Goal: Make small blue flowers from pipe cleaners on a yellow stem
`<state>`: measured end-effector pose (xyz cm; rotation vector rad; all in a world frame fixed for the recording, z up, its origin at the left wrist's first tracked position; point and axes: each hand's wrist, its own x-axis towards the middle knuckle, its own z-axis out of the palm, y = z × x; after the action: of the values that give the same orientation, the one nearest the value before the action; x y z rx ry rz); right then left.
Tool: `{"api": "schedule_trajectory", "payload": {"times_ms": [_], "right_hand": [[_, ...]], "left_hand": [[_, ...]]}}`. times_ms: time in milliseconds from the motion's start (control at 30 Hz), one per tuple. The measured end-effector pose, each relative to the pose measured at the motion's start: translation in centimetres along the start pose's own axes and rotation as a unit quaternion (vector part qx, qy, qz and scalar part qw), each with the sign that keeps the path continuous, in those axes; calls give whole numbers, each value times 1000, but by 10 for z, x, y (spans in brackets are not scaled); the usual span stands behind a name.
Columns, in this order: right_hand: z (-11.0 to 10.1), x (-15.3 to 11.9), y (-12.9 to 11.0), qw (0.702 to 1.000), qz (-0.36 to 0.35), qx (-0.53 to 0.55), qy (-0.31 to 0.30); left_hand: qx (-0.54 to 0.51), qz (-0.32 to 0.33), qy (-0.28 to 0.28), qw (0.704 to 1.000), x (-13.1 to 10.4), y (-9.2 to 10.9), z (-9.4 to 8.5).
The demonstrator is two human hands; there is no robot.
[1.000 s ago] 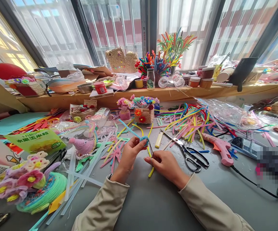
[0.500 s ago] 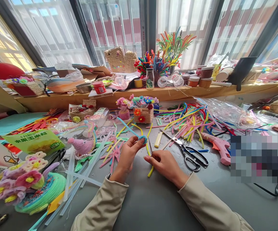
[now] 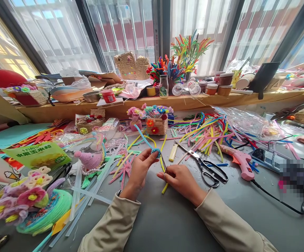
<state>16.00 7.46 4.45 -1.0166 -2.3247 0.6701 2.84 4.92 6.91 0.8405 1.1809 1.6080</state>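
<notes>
My left hand pinches a light blue pipe cleaner. One end of it is curled into a small coil at my fingertips, and the free length sticks up to the left. Closed around slim dark metal tweezers, my right hand holds their tips at the coil; whether they grip it is too small to tell. Beneath the hands a yellow pipe cleaner lies on the grey table. Black-handled scissors rest to the right of my right hand.
A pink glue gun with a black cord lies at the right, near a phone. Behind is a pile of pipe cleaners. A flower-filled woven basket stands ahead. Clear glue sticks and fuzzy flowers lie at the left.
The blue pipe cleaner's free end has swung slightly right and up. The tweezers have shifted a little at the coil. At the right, the blurred patch has moved, uncovering the phone and cord.
</notes>
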Motion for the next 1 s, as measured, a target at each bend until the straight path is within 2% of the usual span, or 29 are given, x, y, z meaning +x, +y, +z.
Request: {"api": "schedule_trajectory", "payload": {"times_ms": [400,700,1000], "right_hand": [[1,1,3,999,-19,-14,27],[1,1,2,1000,-6,1,15],[0,0,1,1000,0,-15,14]], "left_hand": [[-16,-8,1,1000,0,0,0],[-15,-17,41,999,2,-1,-2],[-15,1,21,1000,-1,2,0]]}}
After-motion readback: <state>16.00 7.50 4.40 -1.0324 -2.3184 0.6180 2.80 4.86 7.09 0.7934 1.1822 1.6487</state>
